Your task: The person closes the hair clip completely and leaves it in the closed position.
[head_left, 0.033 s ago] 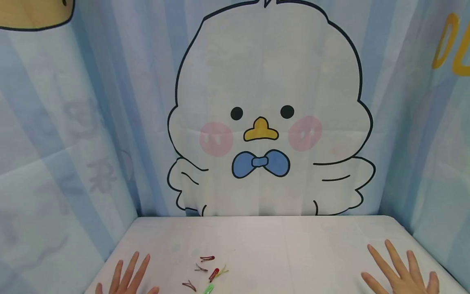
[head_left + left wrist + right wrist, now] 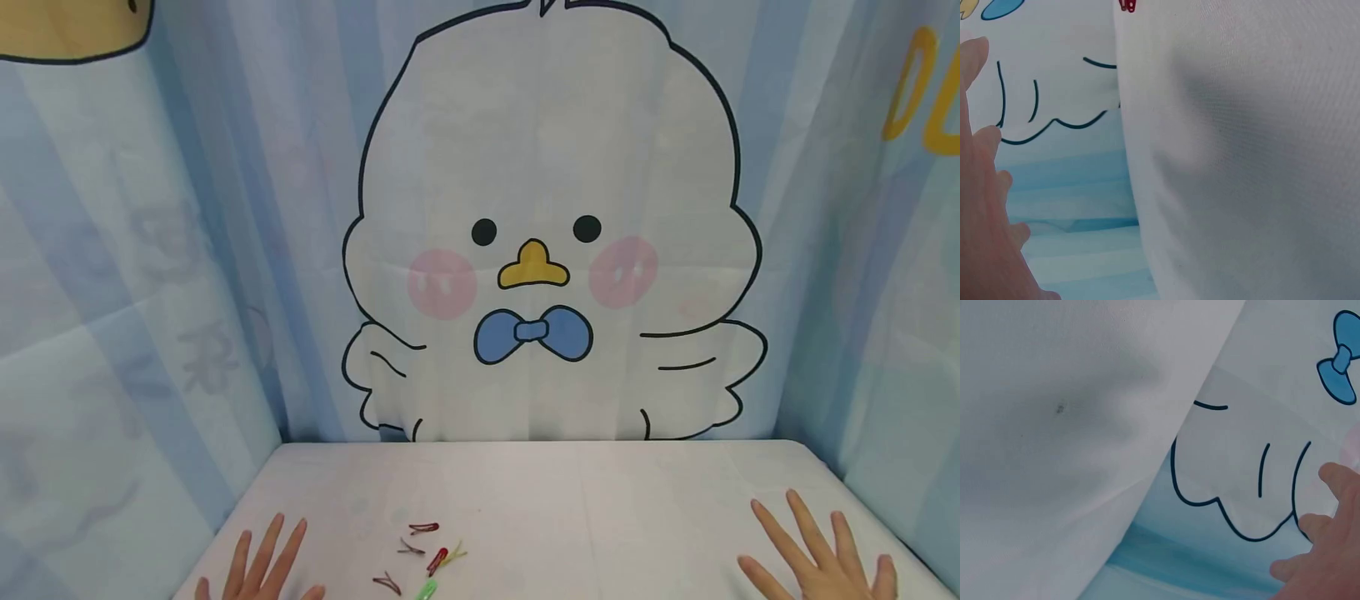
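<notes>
Several small snap hair clips lie loosely grouped on the white table, left of its middle in the head view. A dark red clip [image 2: 424, 527] is farthest back, with a dark clip [image 2: 411, 547] nearer. A red clip [image 2: 437, 561] lies against a yellow one [image 2: 454, 553]. Closest to me are a brownish-red clip [image 2: 387, 582] and a green clip [image 2: 427, 590], the latter cut off by the frame's edge. My left hand [image 2: 258, 571] is spread to the left of them, holding nothing. Far to their right, my right hand [image 2: 825, 562] has its fingers spread, also holding nothing.
The white table [image 2: 675, 492] ends at a hanging blue-and-white curtain [image 2: 315, 208] printed with a large chick. More curtain closes in both sides. A small dark speck [image 2: 1060, 409] marks the tabletop in the right wrist view.
</notes>
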{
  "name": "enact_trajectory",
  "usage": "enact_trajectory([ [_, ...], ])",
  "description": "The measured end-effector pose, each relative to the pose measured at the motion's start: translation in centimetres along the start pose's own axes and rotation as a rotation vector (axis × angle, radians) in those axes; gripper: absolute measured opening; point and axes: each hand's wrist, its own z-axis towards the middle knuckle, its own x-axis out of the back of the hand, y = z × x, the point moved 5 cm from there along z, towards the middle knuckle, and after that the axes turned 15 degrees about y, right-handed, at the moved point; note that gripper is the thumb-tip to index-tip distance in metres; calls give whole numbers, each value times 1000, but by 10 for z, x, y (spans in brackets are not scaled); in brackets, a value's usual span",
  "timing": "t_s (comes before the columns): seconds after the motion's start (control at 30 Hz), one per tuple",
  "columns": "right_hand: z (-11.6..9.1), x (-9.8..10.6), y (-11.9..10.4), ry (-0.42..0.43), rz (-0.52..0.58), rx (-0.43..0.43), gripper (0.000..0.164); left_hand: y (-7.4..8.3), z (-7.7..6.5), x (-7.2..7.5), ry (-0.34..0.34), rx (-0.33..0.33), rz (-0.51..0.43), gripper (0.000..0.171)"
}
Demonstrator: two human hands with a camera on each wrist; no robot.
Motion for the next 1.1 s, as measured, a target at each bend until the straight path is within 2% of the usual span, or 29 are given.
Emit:
enact_trajectory([
  [0.33, -1, -6, 1, 24, 17, -24, 94, -3, -5, -1, 51, -23, -24, 85],
  [0.5, -1, -8, 1, 34, 14, -21, 95, -2, -3, -1, 2, -8, -42, 85],
  [0.67, 0, -11, -3, -7, 13, -24, 94, 1, 2, -1, -51, 3, -46, 87],
  [0.9, 3, -10, -9, -16, 55, -18, 89, 10, 6, -2, -43, -34, -52, 84],
  [1.1, 9, -12, -17, -125, 113, -18, 87, 18, 13, -4, -102, -31, -50, 82],
])
